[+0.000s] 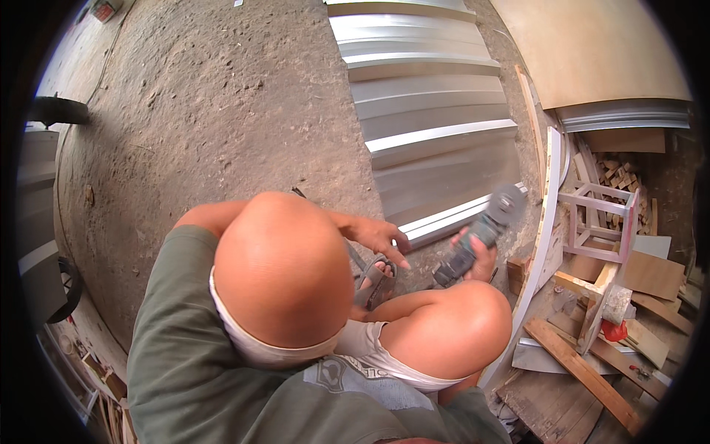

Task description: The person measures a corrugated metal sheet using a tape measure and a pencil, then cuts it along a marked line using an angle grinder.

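Observation:
My right hand (482, 260) grips a cordless-looking angle grinder (477, 240), dark green and black. Its round disc (507, 204) is at the upper end, over the near right corner of a ribbed sheet of silvery metal (436, 177); I cannot tell whether they touch. My left hand (376, 235) reaches past my raised knee to the sheet's near left corner, with its fingers apart and nothing held. Whether a fingertip rests on the metal edge is unclear. Below that hand is my sandalled foot (376, 281).
Rough concrete floor (244, 111) spreads to the left. Along the right runs a white rail (546, 200), beyond it a small wooden frame (599, 222), planks (584, 374) and offcuts. A pale panel (599, 52) stands far right. A dark wheel (59, 111) is far left.

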Action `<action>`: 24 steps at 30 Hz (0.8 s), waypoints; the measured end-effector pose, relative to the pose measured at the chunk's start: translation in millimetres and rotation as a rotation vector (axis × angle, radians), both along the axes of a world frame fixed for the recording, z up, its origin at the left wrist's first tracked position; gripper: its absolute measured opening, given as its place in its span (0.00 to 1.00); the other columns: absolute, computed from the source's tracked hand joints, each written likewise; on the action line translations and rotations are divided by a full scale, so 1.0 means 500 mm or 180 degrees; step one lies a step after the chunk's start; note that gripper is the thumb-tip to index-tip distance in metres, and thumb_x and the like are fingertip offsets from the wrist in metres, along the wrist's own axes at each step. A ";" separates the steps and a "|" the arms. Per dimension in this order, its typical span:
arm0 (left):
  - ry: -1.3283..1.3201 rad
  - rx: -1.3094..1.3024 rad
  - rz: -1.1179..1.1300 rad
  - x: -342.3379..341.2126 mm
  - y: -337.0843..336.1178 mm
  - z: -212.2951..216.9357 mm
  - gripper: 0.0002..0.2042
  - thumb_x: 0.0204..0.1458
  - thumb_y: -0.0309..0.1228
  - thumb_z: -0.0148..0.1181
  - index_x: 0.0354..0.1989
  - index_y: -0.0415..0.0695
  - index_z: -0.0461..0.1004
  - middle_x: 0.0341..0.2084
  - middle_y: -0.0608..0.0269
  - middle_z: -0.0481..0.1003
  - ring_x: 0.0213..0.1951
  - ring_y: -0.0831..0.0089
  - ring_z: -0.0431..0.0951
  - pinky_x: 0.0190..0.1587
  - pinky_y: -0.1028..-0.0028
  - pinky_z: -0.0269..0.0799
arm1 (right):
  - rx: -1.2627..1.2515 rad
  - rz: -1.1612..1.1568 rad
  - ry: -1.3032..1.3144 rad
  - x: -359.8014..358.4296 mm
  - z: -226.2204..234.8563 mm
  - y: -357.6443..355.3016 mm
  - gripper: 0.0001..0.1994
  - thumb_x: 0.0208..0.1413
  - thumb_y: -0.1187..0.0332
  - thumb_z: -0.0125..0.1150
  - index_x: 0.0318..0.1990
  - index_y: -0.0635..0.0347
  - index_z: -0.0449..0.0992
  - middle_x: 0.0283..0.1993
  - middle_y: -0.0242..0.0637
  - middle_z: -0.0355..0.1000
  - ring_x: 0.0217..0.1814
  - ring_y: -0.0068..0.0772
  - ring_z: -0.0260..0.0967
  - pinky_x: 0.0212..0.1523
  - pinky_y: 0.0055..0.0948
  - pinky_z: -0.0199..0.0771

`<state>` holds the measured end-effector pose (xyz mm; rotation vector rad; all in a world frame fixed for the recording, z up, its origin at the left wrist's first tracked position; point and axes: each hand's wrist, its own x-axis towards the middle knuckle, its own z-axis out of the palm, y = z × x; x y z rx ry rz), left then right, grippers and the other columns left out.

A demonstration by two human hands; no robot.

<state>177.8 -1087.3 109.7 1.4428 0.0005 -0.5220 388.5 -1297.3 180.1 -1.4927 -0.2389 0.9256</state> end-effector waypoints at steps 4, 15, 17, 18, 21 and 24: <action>0.0395 -0.1374 0.0483 0.027 -0.055 0.015 0.26 0.57 0.43 0.72 0.55 0.39 0.69 0.37 0.56 0.78 0.34 0.72 0.79 0.40 0.68 0.78 | 0.0117 0.0097 -0.0083 -0.047 -0.026 0.155 0.23 0.49 0.75 0.75 0.51 0.63 0.72 0.38 0.37 0.76 0.33 0.32 0.78 0.37 0.31 0.82; 0.0698 -0.1556 0.0888 -0.041 -0.087 -0.048 0.25 0.53 0.46 0.75 0.48 0.38 0.79 0.34 0.64 0.81 0.43 0.73 0.80 0.48 0.70 0.74 | 0.1108 0.1052 0.2545 -0.124 -0.136 0.174 0.31 0.61 0.50 0.68 0.63 0.61 0.65 0.51 0.48 0.74 0.49 0.49 0.80 0.48 0.48 0.86; 0.0877 -0.1749 0.0799 -0.033 -0.093 -0.067 0.26 0.52 0.48 0.75 0.48 0.38 0.79 0.37 0.62 0.81 0.45 0.72 0.80 0.47 0.71 0.74 | 0.0890 0.0813 0.2304 -0.096 -0.178 0.141 0.34 0.59 0.51 0.68 0.65 0.62 0.64 0.52 0.49 0.73 0.46 0.49 0.78 0.48 0.50 0.84; 0.0711 -0.1540 0.0518 -0.042 -0.092 -0.067 0.26 0.52 0.48 0.75 0.49 0.38 0.78 0.37 0.62 0.81 0.46 0.72 0.79 0.47 0.71 0.74 | 0.0875 0.0673 0.2345 -0.095 -0.191 0.122 0.34 0.59 0.51 0.68 0.65 0.62 0.64 0.51 0.48 0.73 0.45 0.48 0.77 0.47 0.50 0.83; 0.0233 -0.1022 -0.0312 -0.045 -0.046 -0.064 0.28 0.52 0.47 0.75 0.52 0.36 0.77 0.39 0.61 0.81 0.47 0.71 0.79 0.47 0.71 0.74 | 0.0667 0.0345 0.2045 -0.060 -0.145 0.027 0.35 0.61 0.50 0.68 0.67 0.60 0.63 0.48 0.46 0.73 0.44 0.45 0.75 0.46 0.48 0.80; 0.0141 -0.0793 -0.0704 -0.083 0.027 -0.051 0.29 0.51 0.47 0.75 0.52 0.36 0.78 0.38 0.59 0.81 0.40 0.70 0.80 0.43 0.70 0.74 | 0.0029 -0.0019 0.1074 -0.017 -0.006 -0.060 0.31 0.56 0.60 0.72 0.63 0.61 0.66 0.43 0.43 0.75 0.39 0.39 0.77 0.40 0.41 0.83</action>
